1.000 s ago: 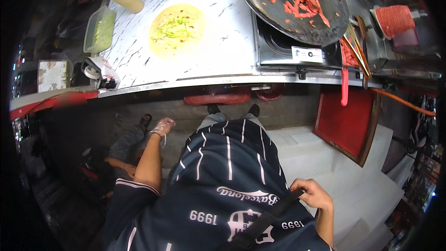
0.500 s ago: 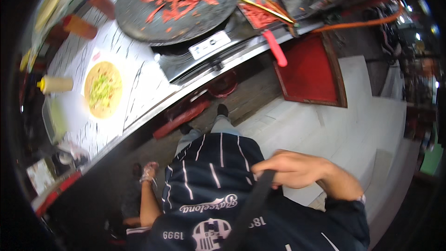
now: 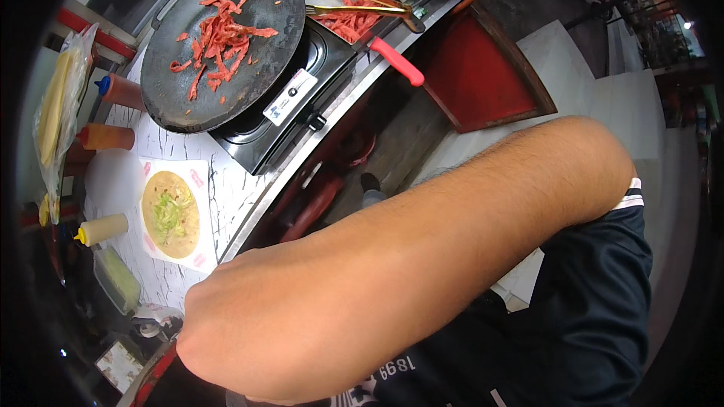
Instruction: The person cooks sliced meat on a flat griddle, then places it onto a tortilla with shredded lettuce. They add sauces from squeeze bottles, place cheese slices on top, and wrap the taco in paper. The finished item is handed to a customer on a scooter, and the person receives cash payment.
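Note:
Across the front of the view stretches my right forearm, with my right hand (image 3: 219, 316) bent at the wrist near the table's front edge, at lower left. Only the back of that hand shows; its fingers are hidden. My left hand is out of sight. Just beyond the right hand, a flat tortilla (image 3: 157, 230) topped with shredded lettuce (image 3: 173, 212) lies on printed paper (image 3: 202, 188). Strips of reddish meat (image 3: 220, 49) rest on a round black griddle (image 3: 170, 98), which sits on a portable gas stove (image 3: 253, 139).
Squeeze bottles, one with a yellow cap (image 3: 105, 229), line the table's left side beside a clear container (image 3: 117, 279) and bagged tortillas (image 3: 56, 113). Metal tongs (image 3: 362, 9) lie over a meat tray (image 3: 351, 26). A red handle (image 3: 397, 62) juts past the table edge.
My right hand has swung from the strap at my chest leftward across my body. My gloved left hand has gone out of view. The camera's view has turned and shifted.

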Available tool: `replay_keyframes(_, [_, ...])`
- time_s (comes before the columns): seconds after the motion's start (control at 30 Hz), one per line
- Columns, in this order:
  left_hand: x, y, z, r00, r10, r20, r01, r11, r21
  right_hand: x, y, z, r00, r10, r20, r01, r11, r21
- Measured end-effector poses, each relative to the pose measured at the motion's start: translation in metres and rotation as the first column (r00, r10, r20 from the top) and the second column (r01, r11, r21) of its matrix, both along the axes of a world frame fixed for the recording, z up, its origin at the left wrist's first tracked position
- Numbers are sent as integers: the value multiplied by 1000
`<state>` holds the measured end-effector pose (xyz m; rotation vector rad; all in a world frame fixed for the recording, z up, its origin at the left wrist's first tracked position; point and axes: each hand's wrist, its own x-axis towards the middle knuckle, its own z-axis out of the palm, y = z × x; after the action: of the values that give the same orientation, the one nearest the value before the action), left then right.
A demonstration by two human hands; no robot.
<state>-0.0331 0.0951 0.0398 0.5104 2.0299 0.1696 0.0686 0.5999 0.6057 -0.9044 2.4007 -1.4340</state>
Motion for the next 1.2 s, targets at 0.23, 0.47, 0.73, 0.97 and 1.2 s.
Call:
replay_keyframes(0.23, [-23, -16, -11, 999, 10, 39, -10, 1000, -10, 9, -16, -49, 966, 27, 259, 16, 986, -164])
replay_keyframes(0.47, [-60, -24, -22, 938, 309, 156, -313, 950, 1, 49, -9, -91, 945, -125, 304, 173, 975, -136])
replay_keyframes(0.73, [-61, -21, -13, 998, 58, 32, -59, 998, 38, 180, -3, -121, 759, -460, 461, 330, 882, 336])
replay_keyframes(0.97, [-37, 9, -5, 964, -261, 43, 263, 964, -39, 117, -22, -109, 885, -456, 93, 407, 855, 322])
replay_keyframes(1.2, [-21, 25, -6, 961, -274, 40, 275, 960, -42, 3, -110, -12, 829, -140, -541, 286, 938, 195])
